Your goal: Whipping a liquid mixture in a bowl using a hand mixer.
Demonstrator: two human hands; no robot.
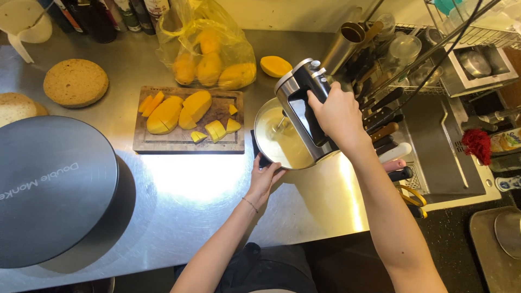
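Whipping is the step in hand: the right hand (337, 114) is closed around the handle of the mixer (306, 106), and its beaters stand in pale cream inside the bowl (266, 116), which sits on the bench (190, 201) just right of the board (187, 142). The left hand (265, 176) grips the near rim of the bowl. To do this well, I judge the beaters should stay under the cream, the mixer upright, and the left hand firm so the bowl does not turn or slide.

Counted: one mixer, one bowl, one board with about eight mango pieces (179, 113), one mango half (275, 65) alone behind the bowl, one bag (209, 49) of whole mangoes whose number I cannot tell, two sponge rounds (75, 82) at left, one dark turntable (51, 190).
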